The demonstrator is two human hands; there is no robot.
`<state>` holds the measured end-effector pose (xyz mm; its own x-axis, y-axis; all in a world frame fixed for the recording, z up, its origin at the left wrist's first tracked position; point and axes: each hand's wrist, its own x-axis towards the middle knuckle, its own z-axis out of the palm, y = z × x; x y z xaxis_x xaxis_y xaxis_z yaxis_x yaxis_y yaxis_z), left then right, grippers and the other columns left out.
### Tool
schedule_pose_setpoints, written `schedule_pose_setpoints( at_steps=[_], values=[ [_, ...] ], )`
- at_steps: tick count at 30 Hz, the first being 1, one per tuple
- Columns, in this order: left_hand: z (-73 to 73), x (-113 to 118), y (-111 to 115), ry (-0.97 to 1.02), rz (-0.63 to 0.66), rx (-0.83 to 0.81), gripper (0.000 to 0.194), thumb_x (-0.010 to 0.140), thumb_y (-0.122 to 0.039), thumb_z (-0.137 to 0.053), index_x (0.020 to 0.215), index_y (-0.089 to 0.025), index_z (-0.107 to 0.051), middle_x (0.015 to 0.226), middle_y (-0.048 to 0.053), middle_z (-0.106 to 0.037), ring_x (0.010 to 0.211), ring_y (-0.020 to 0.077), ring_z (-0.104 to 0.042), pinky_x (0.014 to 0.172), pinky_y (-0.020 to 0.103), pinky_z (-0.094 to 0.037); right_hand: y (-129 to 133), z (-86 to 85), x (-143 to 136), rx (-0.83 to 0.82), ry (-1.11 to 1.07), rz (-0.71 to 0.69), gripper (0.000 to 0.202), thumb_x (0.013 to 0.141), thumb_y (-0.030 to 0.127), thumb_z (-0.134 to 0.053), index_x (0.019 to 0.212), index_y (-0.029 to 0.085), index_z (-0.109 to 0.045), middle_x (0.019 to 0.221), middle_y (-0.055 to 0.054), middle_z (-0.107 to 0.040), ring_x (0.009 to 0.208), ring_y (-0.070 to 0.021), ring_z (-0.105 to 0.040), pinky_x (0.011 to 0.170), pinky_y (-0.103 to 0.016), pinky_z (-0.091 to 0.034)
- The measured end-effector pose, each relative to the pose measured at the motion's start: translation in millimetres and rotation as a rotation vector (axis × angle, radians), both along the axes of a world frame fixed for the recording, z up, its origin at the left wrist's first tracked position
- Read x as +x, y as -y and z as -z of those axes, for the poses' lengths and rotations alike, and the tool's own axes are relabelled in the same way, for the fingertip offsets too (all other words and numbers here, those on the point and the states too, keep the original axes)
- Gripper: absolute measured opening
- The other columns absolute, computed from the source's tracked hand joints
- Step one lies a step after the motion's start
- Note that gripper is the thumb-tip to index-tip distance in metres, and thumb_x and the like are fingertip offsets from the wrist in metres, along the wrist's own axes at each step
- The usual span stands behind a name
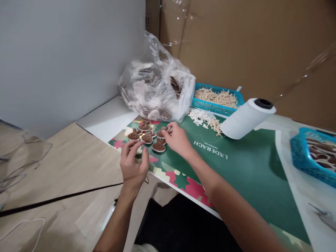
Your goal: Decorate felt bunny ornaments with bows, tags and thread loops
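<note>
Several small brown pieces with white edges and rounded, ear-like lobes, such as this one, lie in loose rows on a green printed sheet. At the far right of this group, my right hand has its thumb and fingertips closed on one brown piece, which still rests on or just above the sheet. My left hand hovers over the near left of the group, fingers curved and thumb apart, with nothing visible held. Part of another piece shows beneath its fingers.
A clear plastic bag of similar pieces stands behind. Near it are a blue basket of pale strips, small white cut-outs and a tilted white thread cone. Another blue basket of brown pieces sits right. A cardboard wall closes the back.
</note>
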<state>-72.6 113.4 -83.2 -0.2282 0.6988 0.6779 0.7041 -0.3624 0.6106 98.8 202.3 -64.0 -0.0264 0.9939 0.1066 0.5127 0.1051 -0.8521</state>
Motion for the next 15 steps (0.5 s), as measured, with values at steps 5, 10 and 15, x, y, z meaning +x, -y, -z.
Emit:
schedule_pose_setpoints(
  at_steps=[5,10,15],
  values=[
    [9.3,5.2,-7.1,-0.010,0.138,-0.010,0.021,0.095,-0.017,-0.065,0.115,-0.020,-0.073,0.114,0.010,-0.067,0.108,0.0237,-0.067,0.101,0.041,-0.055,-33.3,-42.6,16.6,0.202,0.342,-0.027,0.025,0.100,0.037,-0.060,0.091,0.018,-0.072,0.079,-0.011,-0.073,0.075,-0.0258,-0.068,0.077,-0.038,-0.049],
    [10.9,4.1,-5.7,-0.091,0.057,0.010,0.021,0.095,-0.015,-0.067,0.115,-0.020,-0.072,0.113,0.010,-0.063,0.108,0.0252,-0.061,0.096,0.041,-0.053,-131.0,-68.0,34.1,0.424,0.399,0.108,0.030,0.100,0.015,-0.044,0.110,0.012,-0.072,0.109,-0.016,-0.076,0.104,-0.0279,-0.070,0.097,-0.041,-0.049],
    [-6.2,-1.3,-5.3,-0.269,0.154,-0.153,0.025,0.101,-0.024,-0.062,0.125,-0.020,-0.070,0.137,0.015,-0.061,0.125,0.0303,-0.057,0.107,0.048,-0.048,-210.2,-27.8,22.1,0.222,0.442,-0.166,0.031,0.092,0.016,-0.056,0.118,0.012,-0.072,0.124,-0.017,-0.074,0.117,-0.0327,-0.066,0.103,-0.048,-0.052]
  ],
)
